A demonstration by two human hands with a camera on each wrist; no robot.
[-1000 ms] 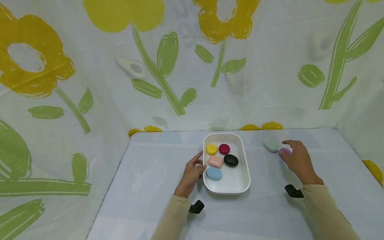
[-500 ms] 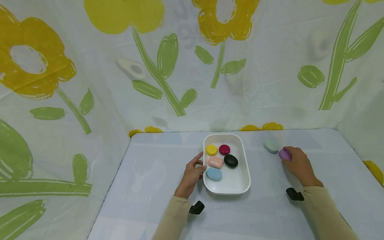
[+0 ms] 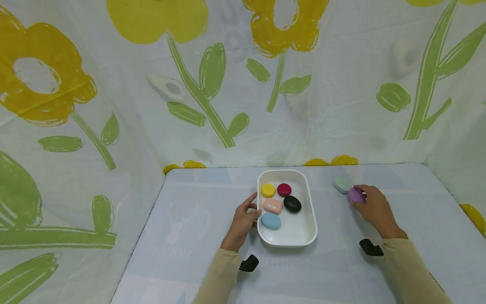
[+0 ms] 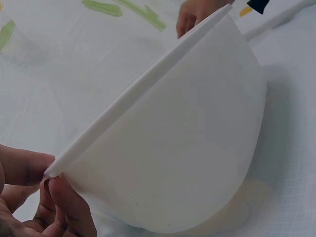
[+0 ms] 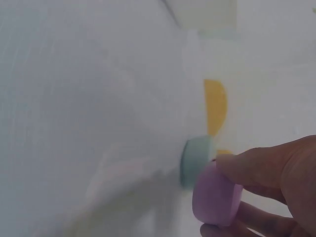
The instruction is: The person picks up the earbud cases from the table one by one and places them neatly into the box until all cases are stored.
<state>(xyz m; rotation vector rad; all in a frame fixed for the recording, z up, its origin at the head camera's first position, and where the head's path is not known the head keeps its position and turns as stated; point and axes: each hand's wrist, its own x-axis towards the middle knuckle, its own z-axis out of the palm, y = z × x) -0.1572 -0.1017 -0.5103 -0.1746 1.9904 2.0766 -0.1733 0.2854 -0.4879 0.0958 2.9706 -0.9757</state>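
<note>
My left hand (image 3: 241,223) pinches the left rim of a white plastic tray (image 3: 298,230); in the left wrist view its thumb and fingers hold the rim at the lower left. Inside the tray lie a yellow soap bar (image 3: 268,190), a red one (image 3: 284,189), a pink one (image 3: 273,206), a black one (image 3: 292,204) and a blue one (image 3: 271,221). Over to the right, my right hand (image 3: 376,212) grips a purple soap bar (image 5: 213,196) between thumb and fingers. A pale green soap bar (image 3: 342,185) rests on the table just beyond it.
The table (image 3: 182,261) has a pale patterned cover. White curtains (image 3: 341,105) with printed flowers stand at its back and sides. A black wrist-worn piece (image 3: 249,263) juts from the left sleeve, another (image 3: 371,247) from the right.
The right fingers have closed around the purple soap bar, which has shifted slightly left and now overlaps the green one in the head view. The left hand and tray stay put.
</note>
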